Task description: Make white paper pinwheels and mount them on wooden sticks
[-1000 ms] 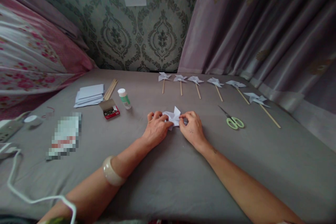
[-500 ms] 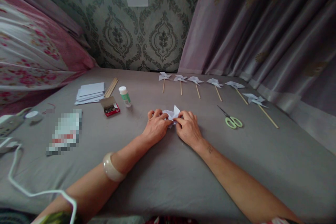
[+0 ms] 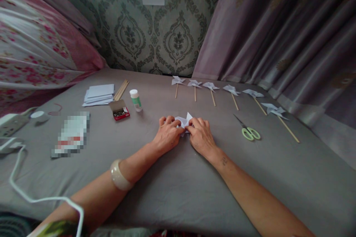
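A folded white paper piece (image 3: 184, 121) lies on the grey cloth surface (image 3: 178, 177) in the middle. My left hand (image 3: 167, 135) presses and pinches its left side. My right hand (image 3: 201, 136) pinches its right side, fingertips meeting the left hand's at the paper's middle. Most of the paper is hidden under my fingers; one pointed flap sticks up behind them.
Several finished paper pinwheels on sticks (image 3: 213, 90) lie in a row at the back right. Green scissors (image 3: 249, 131) lie right of my hands. A glue bottle (image 3: 136, 100), red pin box (image 3: 120, 110), wooden sticks (image 3: 121, 89), paper stack (image 3: 99, 94) and white cable (image 3: 27, 192) lie at left.
My right hand has slid left onto the paper, closing up against my left hand. The view has shifted slightly.
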A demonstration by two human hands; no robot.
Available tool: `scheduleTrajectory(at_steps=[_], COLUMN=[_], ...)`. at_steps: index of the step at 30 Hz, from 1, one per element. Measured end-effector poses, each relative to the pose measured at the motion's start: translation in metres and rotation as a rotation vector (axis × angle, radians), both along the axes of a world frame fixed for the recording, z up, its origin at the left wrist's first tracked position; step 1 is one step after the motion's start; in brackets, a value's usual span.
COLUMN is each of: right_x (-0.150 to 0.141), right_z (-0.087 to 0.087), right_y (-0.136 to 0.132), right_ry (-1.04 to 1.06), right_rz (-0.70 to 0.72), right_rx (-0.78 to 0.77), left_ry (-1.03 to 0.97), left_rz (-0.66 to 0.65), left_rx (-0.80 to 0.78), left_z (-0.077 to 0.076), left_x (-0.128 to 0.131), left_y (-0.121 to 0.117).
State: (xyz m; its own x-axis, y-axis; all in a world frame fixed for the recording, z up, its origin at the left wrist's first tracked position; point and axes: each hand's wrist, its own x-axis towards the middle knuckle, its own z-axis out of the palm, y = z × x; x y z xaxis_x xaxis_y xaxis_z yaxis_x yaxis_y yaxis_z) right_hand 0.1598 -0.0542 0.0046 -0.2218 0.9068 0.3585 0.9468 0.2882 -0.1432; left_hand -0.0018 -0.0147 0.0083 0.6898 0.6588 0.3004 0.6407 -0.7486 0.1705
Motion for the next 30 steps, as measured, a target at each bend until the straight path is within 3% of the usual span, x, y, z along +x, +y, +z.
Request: scheduleTrajectory(at_steps=[4,11,15,23,30], right_x=[0.004,0.004,0.004,0.011,0.014], right_z=[-0.001,-0.002,-0.005,-0.014,-0.019], right_y=[0.003,0.006,0.007,0.008,0.015], right_ry=[-0.012,-0.046,-0.029,0.231,0.455], right_rz=[0.035,0.072,0.064,-0.037,-0.169], right_rx=[0.017,0.066,0.078,0.013,0.109], left_ry=[-0.115,-0.335,-0.363,-0.410,-0.426], left_rz=[0.027,0.280,0.344,0.414,0.478], left_rx=[-0.018,-0.089,-0.133,-0.202,-0.283], left_z=[-0.001,0.002,0.002,0.003,0.012], left_x=[-0.002,-0.007,-0.008,-0.008,-0.009], left_y=[0.004,0.014,0.018,0.021,0.021])
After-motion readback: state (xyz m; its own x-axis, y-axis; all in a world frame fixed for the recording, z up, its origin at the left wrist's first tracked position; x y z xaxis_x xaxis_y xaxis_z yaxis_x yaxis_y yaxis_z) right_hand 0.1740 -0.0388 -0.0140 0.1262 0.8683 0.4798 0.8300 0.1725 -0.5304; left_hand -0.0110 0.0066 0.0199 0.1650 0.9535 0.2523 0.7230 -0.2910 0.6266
